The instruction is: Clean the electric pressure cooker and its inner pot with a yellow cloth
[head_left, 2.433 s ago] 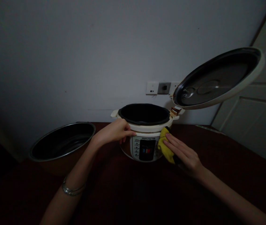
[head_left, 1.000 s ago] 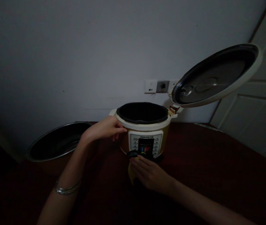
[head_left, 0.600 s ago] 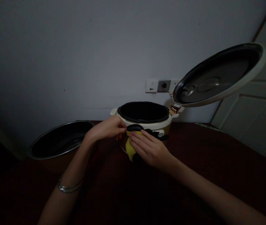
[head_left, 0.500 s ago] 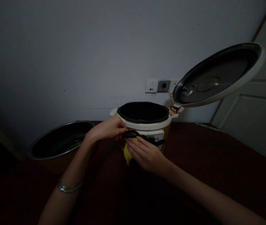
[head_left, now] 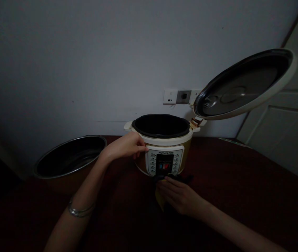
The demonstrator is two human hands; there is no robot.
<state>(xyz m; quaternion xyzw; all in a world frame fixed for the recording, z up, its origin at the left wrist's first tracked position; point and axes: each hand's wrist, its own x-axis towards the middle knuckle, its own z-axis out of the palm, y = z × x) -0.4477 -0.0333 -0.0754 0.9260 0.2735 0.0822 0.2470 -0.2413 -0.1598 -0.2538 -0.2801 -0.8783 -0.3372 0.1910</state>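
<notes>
A: Clock laid over the view, cooker [head_left: 166,141] at the centre. Changes from half a second ago?
B: Yellow-and-black cloth [head_left: 160,200] now lower, at six o'clock, under the control panel [head_left: 165,159]. Earlier it covers the panel's left part; now buttons and display show almost whole.
A: Right hand [head_left: 182,197]?
B: Gone down with the cloth, toward half past five. Fingers closed together on it, pressed flat, no gap. Whether the cloth touches the cooker's base, can't tell; too dark.
A: Left hand [head_left: 127,144]?
B: Nine o'clock, slightly nearer the panel than before. Fingers curled, narrow, tips against the cooker's front by the panel's left edge. Firm grip or light rest, can't tell.
A: Cooker itself?
B: Upright on the dark red surface [head_left: 230,185], its place much as before. Lid [head_left: 248,87] raised, tilted out to two o'clock.
A: Anything else near?
B: Separate pot [head_left: 84,154] at nine o'clock, on the surface, partly behind the left forearm. Unmoved.
</notes>
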